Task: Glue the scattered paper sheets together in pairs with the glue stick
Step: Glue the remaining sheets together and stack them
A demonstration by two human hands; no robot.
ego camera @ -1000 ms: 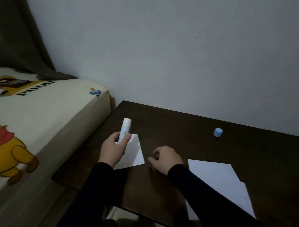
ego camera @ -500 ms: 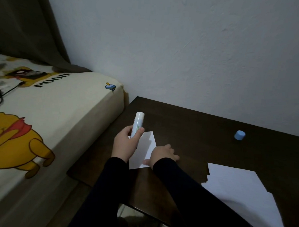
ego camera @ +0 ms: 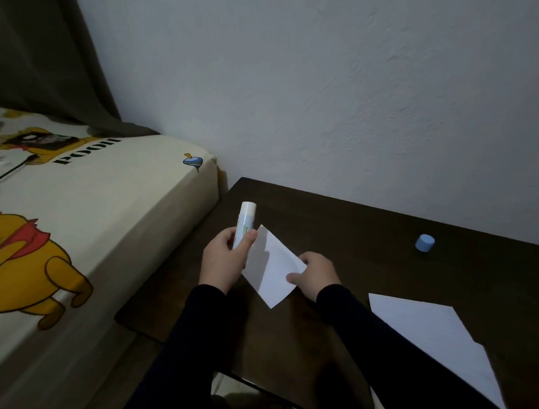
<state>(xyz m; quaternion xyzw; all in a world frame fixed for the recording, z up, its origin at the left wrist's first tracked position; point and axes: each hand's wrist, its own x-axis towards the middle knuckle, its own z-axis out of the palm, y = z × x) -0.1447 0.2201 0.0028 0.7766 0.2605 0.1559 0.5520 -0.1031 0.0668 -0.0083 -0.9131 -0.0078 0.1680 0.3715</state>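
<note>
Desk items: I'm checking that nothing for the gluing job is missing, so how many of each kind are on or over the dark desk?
Glue stick: 1, held by the left hand, glue stick
Blue cap: 1, blue cap
Small paper sheet: 1, held by the right hand, small paper sheet
Larger white sheets: at least 2, overlapping, larger white sheets
Total: at least 5

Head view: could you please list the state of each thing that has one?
Glue stick: uncapped, upright, gripped by left hand.
Blue cap: off, on table.
Small sheet: pinched by right hand.
Large sheets: flat, overlapping.
</note>
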